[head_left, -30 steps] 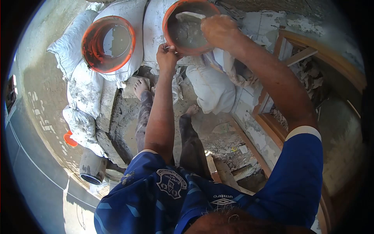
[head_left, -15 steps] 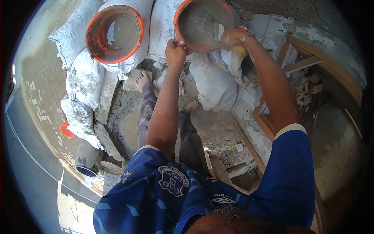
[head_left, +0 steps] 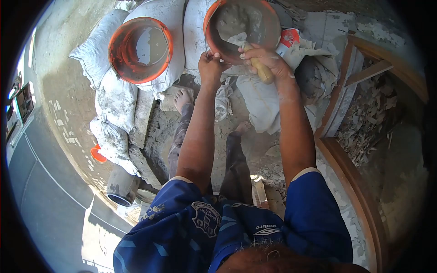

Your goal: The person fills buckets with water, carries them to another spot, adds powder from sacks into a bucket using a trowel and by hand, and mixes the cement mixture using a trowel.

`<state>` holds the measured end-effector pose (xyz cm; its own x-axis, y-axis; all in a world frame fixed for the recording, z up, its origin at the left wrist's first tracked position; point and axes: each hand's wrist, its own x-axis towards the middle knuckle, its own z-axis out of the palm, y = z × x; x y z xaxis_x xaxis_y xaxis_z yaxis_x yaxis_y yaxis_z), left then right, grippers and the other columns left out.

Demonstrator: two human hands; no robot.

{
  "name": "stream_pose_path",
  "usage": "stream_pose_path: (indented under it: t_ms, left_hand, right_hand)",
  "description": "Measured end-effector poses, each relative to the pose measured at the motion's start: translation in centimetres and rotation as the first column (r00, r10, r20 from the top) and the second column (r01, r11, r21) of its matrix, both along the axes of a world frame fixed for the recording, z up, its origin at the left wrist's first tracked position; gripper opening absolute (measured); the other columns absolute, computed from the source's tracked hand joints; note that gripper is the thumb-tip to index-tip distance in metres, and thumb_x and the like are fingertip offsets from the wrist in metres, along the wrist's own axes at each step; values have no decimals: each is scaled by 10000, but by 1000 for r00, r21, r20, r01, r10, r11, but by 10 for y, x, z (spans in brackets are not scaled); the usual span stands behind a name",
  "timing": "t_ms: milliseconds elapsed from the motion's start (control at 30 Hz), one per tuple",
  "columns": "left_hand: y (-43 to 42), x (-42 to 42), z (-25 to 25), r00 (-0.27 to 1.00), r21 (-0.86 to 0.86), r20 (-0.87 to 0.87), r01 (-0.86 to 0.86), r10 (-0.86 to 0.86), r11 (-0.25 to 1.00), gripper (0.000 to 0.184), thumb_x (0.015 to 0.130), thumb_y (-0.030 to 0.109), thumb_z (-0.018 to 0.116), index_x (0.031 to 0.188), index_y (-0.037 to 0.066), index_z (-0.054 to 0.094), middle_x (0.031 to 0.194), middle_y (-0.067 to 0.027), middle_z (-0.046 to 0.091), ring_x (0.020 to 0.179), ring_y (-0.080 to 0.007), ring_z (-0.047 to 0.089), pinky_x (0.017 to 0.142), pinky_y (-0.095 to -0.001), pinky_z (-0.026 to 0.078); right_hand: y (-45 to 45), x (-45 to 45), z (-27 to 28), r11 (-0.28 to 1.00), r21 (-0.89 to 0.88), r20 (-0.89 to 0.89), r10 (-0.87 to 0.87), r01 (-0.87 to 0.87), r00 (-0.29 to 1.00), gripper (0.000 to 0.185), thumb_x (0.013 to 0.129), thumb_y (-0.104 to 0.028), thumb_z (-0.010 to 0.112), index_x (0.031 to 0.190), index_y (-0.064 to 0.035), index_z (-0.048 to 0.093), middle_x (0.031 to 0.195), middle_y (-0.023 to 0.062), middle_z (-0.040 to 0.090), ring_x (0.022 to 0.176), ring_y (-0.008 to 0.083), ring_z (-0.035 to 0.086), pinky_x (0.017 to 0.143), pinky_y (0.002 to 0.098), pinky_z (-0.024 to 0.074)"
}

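Note:
My left hand (head_left: 211, 68) is closed on the near-left rim of an orange bucket (head_left: 272, 28), where its wire handle also runs. Wet grey mortar (head_left: 234, 22) fills the lower part of that bucket. In my right hand (head_left: 276, 63) is a trowel (head_left: 260, 69) with a thick wooden handle. Its blade reaches over the near rim into the mortar and is mostly coated or hidden. A second orange bucket (head_left: 167, 37), to the left, holds murky grey water.
Full white sacks (head_left: 105, 43) lie under and beside the buckets. To the right are a crumpled open bag (head_left: 314, 68), a wooden frame (head_left: 350, 175) and rubble (head_left: 368, 123). A dark cylindrical container (head_left: 122, 187) lies lower left. My bare feet stand on rough, muddy ground.
My right hand has come from the bucket's right side to its near rim, turning so the trowel handle shows. My left hand keeps its hold. The view has shifted slightly.

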<state>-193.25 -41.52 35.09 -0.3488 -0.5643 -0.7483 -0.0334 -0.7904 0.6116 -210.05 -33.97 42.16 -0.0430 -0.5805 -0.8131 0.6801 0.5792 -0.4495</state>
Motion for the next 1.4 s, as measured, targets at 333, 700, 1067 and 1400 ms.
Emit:
stream_pose_path:
  t_ms: [333,700,1067,1400]
  left_hand:
    - [5,-1,-4,1000,-50,-20,-19,18,999,203,993,105,536,1110,-52,485,978,-155,632,760,-237,696,690,-355,633]
    - [2,-3,-2,999,-48,-34,-14,12,999,151,990,76,521,1075,-44,489,950,-145,630,711,-212,682,652,-335,628]
    - [2,0,-4,999,-42,-45,-1,-1,999,174,986,94,534,1079,-50,506,957,-153,647,733,-232,699,667,-338,635]
    - [2,1,-8,999,-41,-49,4,-6,999,180,986,100,537,1071,-57,512,943,-156,651,732,-227,698,672,-343,635]
  right_hand:
    - [23,-23,-39,607,201,-978,74,-769,-197,110,584,-111,644,600,-3,650,715,245,622,643,407,644,577,456,521]
    - [6,-35,-9,582,316,-771,617,-749,154,285,627,-111,633,855,57,662,812,255,648,764,369,683,648,442,508]
    - [-8,-17,-34,669,376,-648,684,-641,334,306,638,-141,598,843,72,680,860,277,671,642,334,670,583,463,515]
    - [-12,-50,-22,214,516,-769,543,-829,-337,307,563,-126,603,797,47,703,778,309,623,650,412,624,600,453,494]
